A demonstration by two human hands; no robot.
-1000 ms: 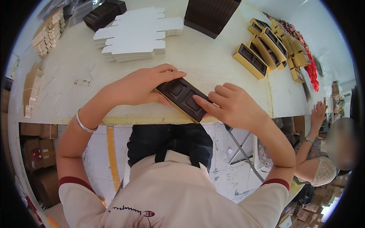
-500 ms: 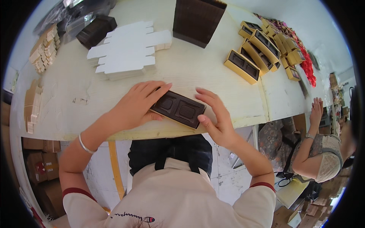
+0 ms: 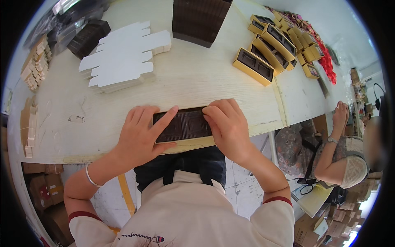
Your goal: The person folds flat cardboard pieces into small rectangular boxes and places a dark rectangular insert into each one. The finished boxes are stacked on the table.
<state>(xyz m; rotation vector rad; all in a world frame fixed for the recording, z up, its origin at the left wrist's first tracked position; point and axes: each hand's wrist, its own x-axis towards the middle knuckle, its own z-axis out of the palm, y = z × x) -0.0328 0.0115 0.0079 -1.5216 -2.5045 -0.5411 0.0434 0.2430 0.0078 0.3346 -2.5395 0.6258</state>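
In the head view, the dark tray (image 3: 184, 128) lies near the edge of my table (image 3: 197, 84); my left hand (image 3: 140, 131) spreads over one end, my right hand (image 3: 230, 128) pinches the other. Gold boxes (image 3: 250, 74) at right already hold trays; I judge mine unfinished, its seating unclear. Bare tabletop opens beyond, toward white blanks (image 3: 119, 57).

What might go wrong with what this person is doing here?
The dark tray lies close to the front edge of the table, so a slip might drop it.

The left hand and right hand are at its two ends; pressing too hard might bend it.

The gold boxes lean on each other, so a knock could slide them.
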